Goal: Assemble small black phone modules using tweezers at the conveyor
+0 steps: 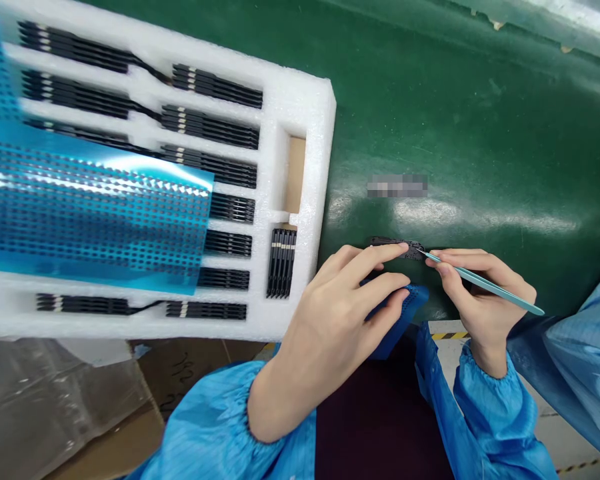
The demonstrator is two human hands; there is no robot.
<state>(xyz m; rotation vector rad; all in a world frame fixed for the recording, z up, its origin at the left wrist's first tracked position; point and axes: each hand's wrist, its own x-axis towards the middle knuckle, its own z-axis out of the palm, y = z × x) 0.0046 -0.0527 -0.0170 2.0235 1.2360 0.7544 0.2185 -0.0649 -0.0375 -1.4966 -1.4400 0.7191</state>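
My right hand (480,287) holds a pair of teal tweezers (500,288) like a pen. Their tips meet the right end of a small, flat black part (413,249), which lies on the green table. A finger of my left hand (347,300) rests on that same part. Lower down, the left thumb and another finger are pinched together at a strip of blue dotted film (414,303), which hangs at the table's near edge. The palm covers some of the film. Whatever the tweezer tips grip is too small to make out.
At left, a white foam tray (300,100) holds rows of black parts (220,87). A large blue sheet (95,213) with rows of dark dots lies across it. Cardboard (190,373) sits below the tray. Another person's blue sleeve (590,353) is at right, beside the green table (455,113).
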